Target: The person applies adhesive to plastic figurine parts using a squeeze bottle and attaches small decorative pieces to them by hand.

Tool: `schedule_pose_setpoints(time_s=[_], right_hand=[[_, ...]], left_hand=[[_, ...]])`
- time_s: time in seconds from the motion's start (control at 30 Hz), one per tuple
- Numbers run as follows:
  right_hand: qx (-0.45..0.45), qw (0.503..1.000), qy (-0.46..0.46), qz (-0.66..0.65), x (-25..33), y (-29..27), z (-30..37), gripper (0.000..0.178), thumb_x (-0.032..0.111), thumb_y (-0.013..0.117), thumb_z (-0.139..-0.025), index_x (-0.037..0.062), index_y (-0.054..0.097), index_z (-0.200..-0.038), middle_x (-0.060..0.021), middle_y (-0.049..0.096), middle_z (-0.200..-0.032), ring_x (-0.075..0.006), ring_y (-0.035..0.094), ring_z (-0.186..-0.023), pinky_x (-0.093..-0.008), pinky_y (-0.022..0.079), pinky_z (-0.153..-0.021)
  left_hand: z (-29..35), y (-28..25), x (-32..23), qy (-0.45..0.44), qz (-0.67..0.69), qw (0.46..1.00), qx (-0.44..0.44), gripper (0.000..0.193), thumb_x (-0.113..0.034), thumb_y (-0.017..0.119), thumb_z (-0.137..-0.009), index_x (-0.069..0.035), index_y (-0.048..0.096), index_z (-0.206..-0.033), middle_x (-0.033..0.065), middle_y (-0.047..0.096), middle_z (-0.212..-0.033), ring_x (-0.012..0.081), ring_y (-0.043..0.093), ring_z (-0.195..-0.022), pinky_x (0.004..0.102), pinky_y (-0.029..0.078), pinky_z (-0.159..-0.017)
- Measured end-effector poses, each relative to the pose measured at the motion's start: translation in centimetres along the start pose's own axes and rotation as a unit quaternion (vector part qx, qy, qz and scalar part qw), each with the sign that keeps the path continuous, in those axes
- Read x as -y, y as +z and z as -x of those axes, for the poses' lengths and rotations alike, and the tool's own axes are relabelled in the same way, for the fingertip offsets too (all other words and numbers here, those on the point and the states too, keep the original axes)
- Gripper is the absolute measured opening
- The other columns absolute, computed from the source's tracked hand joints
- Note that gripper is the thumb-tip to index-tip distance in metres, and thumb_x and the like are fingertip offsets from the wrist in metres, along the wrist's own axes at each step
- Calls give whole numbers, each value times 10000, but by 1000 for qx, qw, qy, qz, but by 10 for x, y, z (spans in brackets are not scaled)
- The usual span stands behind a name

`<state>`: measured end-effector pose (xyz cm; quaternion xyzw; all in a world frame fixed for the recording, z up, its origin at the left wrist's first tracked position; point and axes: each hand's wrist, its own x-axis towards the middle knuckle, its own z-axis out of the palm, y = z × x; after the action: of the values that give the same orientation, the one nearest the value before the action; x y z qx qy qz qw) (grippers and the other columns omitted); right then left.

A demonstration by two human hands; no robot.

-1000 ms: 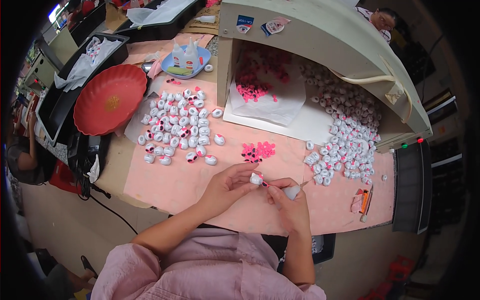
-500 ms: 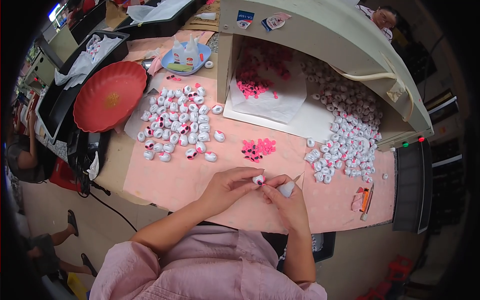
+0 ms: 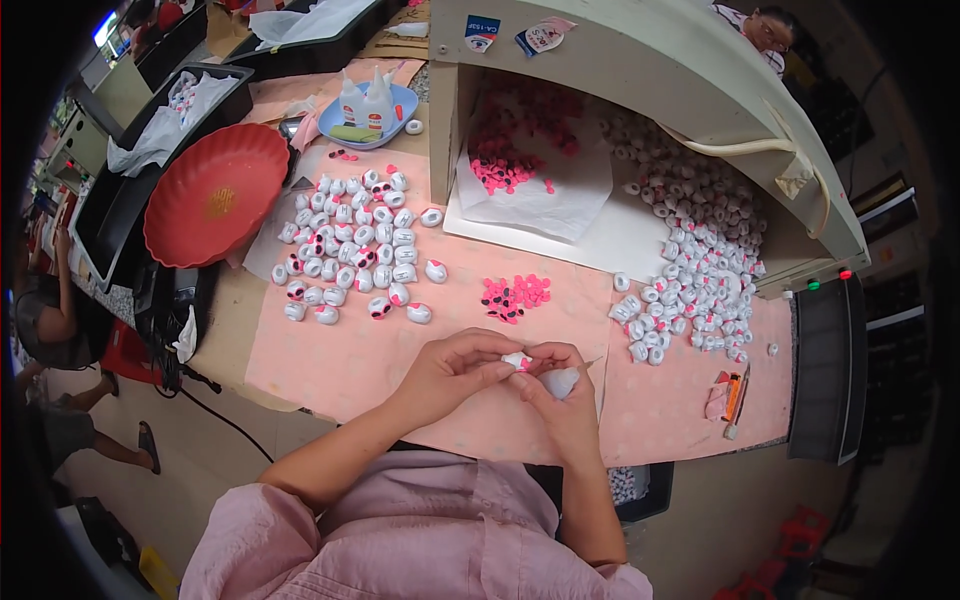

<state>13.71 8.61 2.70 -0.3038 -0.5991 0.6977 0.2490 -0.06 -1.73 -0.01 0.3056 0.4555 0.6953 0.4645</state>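
A small white rounded plastic piece (image 3: 516,361) with a pink patch sits pinched between the thumb and fingers of my left hand (image 3: 452,372), just over the pink cloth (image 3: 350,385). The thumb and forefinger of my right hand (image 3: 552,392) reach to the same piece from the right. Tucked in that hand is a small whitish squeeze bottle (image 3: 562,381), its thin tip pointing up and right. Beyond my hands lies a pile of flat pink and black bits (image 3: 515,296). Left of it, many similar white pieces (image 3: 345,240) stand in loose rows, some with pink or black parts.
A shelf-like housing (image 3: 640,60) covers more pink bits (image 3: 505,172) and a heap of white pieces (image 3: 700,290). A red scalloped tray (image 3: 215,195) and a blue dish (image 3: 370,118) with white bottles stand left. An orange tool (image 3: 733,400) lies right; people are nearby.
My right hand has shifted left and slightly up, its fingers now closer against the white piece. The piece has turned, and its black spot no longer shows. A person's legs at left have moved.
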Motion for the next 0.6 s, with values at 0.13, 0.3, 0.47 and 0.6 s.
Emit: schedule_pose_setpoints(time_s=[0.13, 0.3, 0.47, 0.6], right_hand=[[15, 1000, 12, -16, -1, 3, -1, 229, -5, 701, -830, 27, 577, -1020, -6, 612, -879, -60, 559, -791, -196, 458, -686], [0, 995, 29, -98, -12, 7, -1, 189, -3, 692, -838, 16, 592, -998, -29, 638, -891, -61, 574, -787, -204, 472, -678], [28, 992, 70, -100, -10, -5, -3, 177, 38, 668, -868, 8, 597, -1027, -40, 645, -894, -66, 586, -798, -211, 483, -703], [-61, 996, -46, 49, -1, -26, 2, 177, 66, 631, -894, -6, 603, -1053, -51, 639, -893, -62, 572, -754, -209, 475, -667]], left_hand=[[-1, -6, -1, -47, 13, 999, 7, 264, -18, 611, -908, 5, 610, -1171, 74, 644, -1109, 139, 620, -1024, 268, 513, -903], [0, -9, -6, -71, 33, 997, 14, 264, -34, 605, -917, 13, 607, -1177, 85, 657, -1087, 133, 630, -996, 260, 513, -883], [1, -4, -10, -88, 25, 996, -2, 246, -16, 608, -904, -4, 620, -1149, 80, 648, -1084, 144, 628, -993, 261, 509, -878], [0, -13, -23, 137, -381, 911, -80, 291, 63, 630, -824, -49, 628, -1092, 104, 578, -1053, 218, 598, -938, 304, 527, -798]])
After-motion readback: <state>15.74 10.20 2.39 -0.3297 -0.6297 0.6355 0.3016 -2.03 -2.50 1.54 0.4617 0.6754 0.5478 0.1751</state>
